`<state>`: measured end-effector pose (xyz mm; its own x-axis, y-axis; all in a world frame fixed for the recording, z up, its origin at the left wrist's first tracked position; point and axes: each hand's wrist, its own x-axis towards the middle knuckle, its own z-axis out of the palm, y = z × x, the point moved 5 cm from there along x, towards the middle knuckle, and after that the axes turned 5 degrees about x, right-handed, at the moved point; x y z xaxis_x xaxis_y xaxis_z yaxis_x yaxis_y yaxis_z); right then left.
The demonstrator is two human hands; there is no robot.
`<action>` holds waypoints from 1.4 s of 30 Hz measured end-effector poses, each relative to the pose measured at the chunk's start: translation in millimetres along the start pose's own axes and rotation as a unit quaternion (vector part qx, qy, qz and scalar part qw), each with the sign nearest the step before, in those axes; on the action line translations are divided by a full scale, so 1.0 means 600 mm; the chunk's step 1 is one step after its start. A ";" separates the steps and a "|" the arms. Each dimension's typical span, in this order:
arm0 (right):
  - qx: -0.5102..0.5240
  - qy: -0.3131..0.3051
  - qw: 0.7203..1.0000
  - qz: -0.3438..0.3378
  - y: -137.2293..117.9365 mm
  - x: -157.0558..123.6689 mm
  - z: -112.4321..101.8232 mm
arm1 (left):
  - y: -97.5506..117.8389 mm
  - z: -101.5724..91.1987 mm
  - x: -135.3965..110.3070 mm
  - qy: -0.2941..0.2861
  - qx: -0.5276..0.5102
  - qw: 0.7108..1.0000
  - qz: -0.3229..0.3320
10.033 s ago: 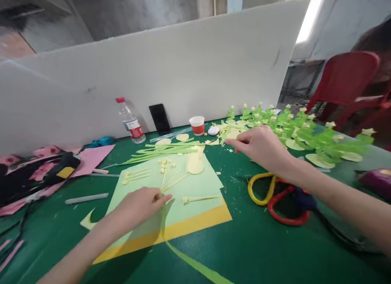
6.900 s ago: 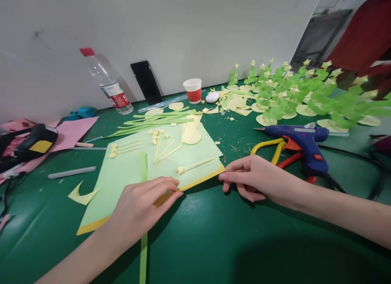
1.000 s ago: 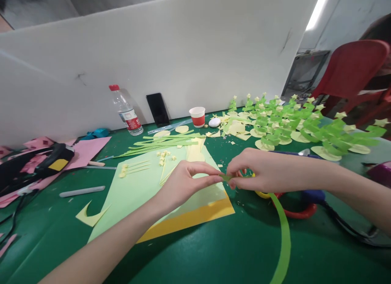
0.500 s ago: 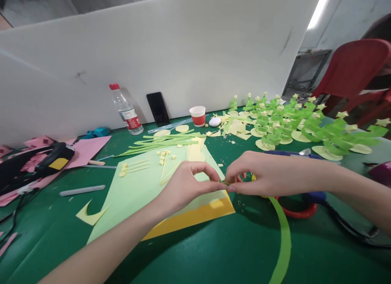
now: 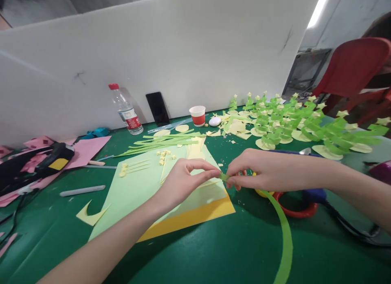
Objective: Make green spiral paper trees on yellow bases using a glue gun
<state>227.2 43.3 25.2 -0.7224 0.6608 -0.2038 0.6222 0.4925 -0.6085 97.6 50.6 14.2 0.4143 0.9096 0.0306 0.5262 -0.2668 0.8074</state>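
L hand & R hand meet tip to tip nr centre of frame, over the right edge of the pale green sheet. Btwn them: green strip, the piece being worked. One end sits in the small gap btwn the fingertips; the long tail shows again below R hand, curving down to the bottom edge, right of centre.

Grip: both narrow. L thumb & index close on the strip's end; R thumb & index pinch it just beside that. Only a short bit shows btwn, so can't tell if it's flat, creased or rolled, nor if a stick is inside it.

Step, my read: shaping the strip's end by finger, prob. a fold or a small roll; early on, as most of the length hangs loose. Next move calls for one hand to hold the end firm while the other turns or creases, light pressure only, w/ tail kept free of the scissors & glue gun under/behind R forearm, right of frame.

Also: yellow sheet under the pale one, lower centre; sticks & tiny stars on the pale sheet, left of centre; spare strips above it; paper plants upper right, standing on round bases; cup upper centre, upright.
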 end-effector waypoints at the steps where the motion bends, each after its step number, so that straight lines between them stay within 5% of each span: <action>1: -0.001 0.001 1.000 0.002 0.000 0.000 0.000 | -0.001 0.001 0.000 -0.001 -0.001 1.000 0.001; 13: 0.056 -0.051 0.997 0.000 -0.001 0.000 -0.003 | -0.007 0.010 -0.002 -0.012 0.013 1.000 -0.005; 26: 0.295 0.023 0.955 0.025 0.004 0.024 0.007 | 0.016 0.002 -0.008 0.060 0.081 0.993 0.052; 35: 0.346 0.063 0.935 0.042 0.008 0.029 0.010 | 0.031 -0.002 -0.019 0.138 0.175 0.963 0.152; 42: 0.353 0.061 0.933 0.030 0.022 0.032 0.004 | 0.027 -0.007 -0.009 0.067 0.106 0.979 0.161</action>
<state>220.7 61.0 11.4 -0.6261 0.7560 -0.1910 0.2751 -0.0151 -0.9613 100.6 42.6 29.4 0.4906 0.7976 0.3509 0.5332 -0.5932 0.6031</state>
